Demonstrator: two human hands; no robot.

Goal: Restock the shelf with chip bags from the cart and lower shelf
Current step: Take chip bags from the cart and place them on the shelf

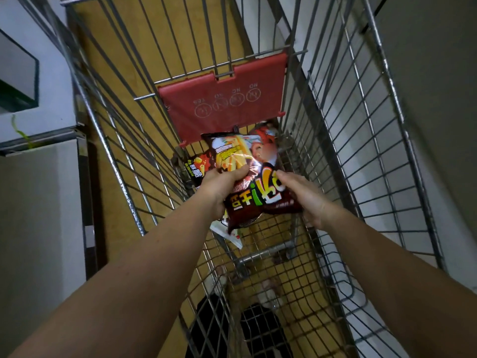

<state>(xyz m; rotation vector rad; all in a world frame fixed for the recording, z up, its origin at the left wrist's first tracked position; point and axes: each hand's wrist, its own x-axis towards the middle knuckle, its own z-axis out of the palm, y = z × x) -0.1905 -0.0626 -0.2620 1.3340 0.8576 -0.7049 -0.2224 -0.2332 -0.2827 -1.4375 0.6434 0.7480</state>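
Note:
Both my arms reach down into a wire shopping cart (361, 140). My left hand (222, 184) grips a dark red chip bag with yellow fries printed on it (232, 153), fingers curled over its lower edge. My right hand (307, 197) holds the right side of a dark brown bag with large white and green letters (260, 202). The two bags overlap between my hands. A black and red bag (195, 167) lies behind my left hand on the cart floor. A white packet edge (227, 233) sticks out under the brown bag.
A red plastic child-seat flap (224, 99) hangs at the cart's far end. A grey shelf unit or cabinet (38, 177) stands to the left. The floor under the cart is yellow-brown. My dark shoes (258, 329) show through the cart's mesh bottom.

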